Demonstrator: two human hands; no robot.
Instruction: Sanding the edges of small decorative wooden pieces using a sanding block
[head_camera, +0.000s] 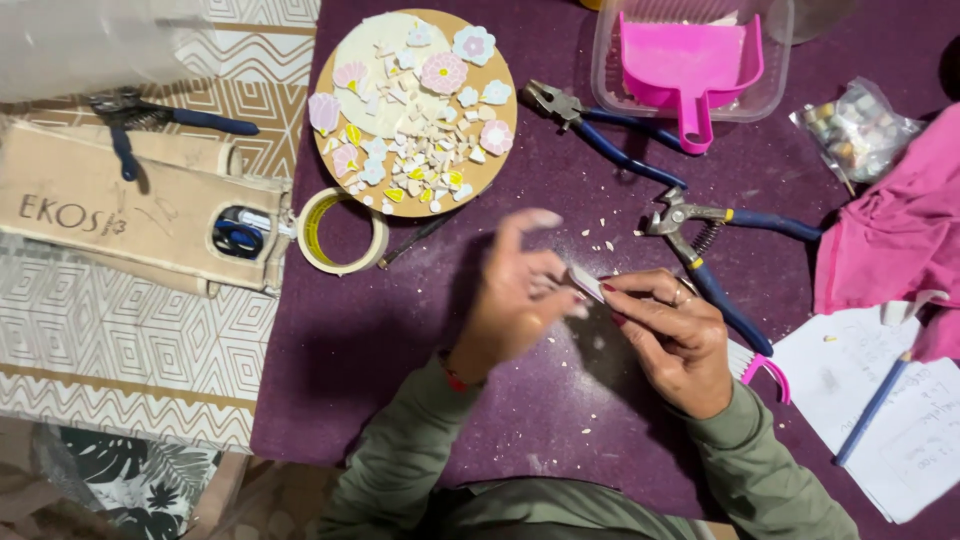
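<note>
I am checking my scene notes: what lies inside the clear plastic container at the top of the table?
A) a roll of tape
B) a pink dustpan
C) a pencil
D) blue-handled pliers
B: the pink dustpan sits inside the clear plastic container, its handle sticking out over the rim.

matt purple cloth (400, 330), metal nippers (690, 235).

Left hand (515, 300): raised over the middle of the table, blurred, palm turned inward, index finger lifted and extended upward, the other fingers curled toward the right hand. Red band at the wrist; olive-green sleeve running back to the near edge.

Right hand (675, 335): just right of the left, back of hand up, thumb and fingers pinched together at the tips, dark red nails, ring on one finger. Olive-green sleeve angling toward the near right corner.
</note>
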